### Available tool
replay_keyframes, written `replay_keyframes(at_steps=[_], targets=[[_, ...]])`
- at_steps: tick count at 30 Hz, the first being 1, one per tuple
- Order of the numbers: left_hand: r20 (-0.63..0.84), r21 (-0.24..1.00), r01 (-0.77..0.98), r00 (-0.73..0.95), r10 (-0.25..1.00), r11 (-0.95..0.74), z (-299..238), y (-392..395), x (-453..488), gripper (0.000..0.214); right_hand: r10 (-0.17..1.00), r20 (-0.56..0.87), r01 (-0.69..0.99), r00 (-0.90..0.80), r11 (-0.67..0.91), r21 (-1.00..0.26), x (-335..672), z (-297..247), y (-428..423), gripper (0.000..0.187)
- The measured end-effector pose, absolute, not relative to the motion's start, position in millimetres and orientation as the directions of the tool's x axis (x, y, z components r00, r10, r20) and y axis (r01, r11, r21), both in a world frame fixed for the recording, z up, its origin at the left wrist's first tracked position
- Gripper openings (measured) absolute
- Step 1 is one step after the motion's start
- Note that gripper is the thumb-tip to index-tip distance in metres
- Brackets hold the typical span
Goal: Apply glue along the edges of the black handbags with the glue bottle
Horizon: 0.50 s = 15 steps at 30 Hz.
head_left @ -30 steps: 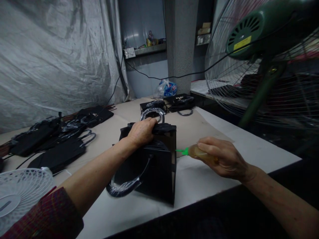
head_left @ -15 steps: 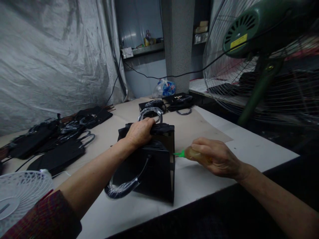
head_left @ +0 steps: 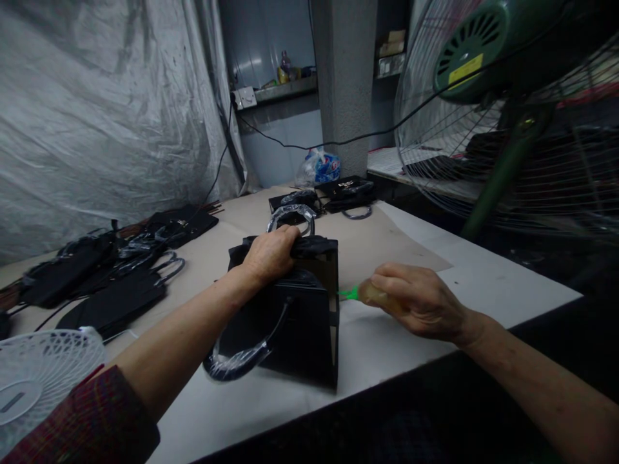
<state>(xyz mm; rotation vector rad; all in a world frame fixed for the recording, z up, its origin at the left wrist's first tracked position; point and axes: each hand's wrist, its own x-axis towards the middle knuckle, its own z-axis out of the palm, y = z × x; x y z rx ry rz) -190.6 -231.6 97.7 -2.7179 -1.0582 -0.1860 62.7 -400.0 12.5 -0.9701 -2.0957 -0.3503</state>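
A black handbag [head_left: 290, 335] stands on the table in front of me, its open side turned to the right and its handles wrapped in clear plastic. My left hand [head_left: 271, 252] grips the bag's top edge, fingers curled over it and partly hidden. In my right hand [head_left: 423, 299] is a yellowish squeeze bottle [head_left: 374, 296], its green nozzle [head_left: 349, 294] pointing left. The nozzle's tip is at the bag's right-hand edge; whether it touches cannot be made out.
Black bag pieces [head_left: 116, 296] lie along the left, with more bags [head_left: 345, 190] at the back. A white fan [head_left: 53, 367] stands front left, a large green fan [head_left: 474, 58] at right. A cable [head_left: 338, 143] crosses behind the table [head_left: 503, 283].
The bag and both hands keep nearly the same places. The nozzle has shifted very slightly up along the bag's edge, and the whole view has moved a little.
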Motion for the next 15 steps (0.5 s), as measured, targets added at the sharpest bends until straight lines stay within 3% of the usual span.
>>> replay_keyframes(at_steps=[5, 15], targets=[[0.208, -0.145, 0.678, 0.733, 0.647, -0.721, 96.9, -230.1, -191.0, 0.028, 0.477, 0.786, 0.752, -0.394, 0.659, -0.023, 60.9, 16.4, -400.1, 0.024], [0.215, -0.158, 0.684, 0.728, 0.651, -0.712, 97.5, -231.2, -191.1, 0.028, 0.572, 0.709, 0.724, -0.413, 0.679, -0.126, 59.4, 9.6, -404.0, 0.016]])
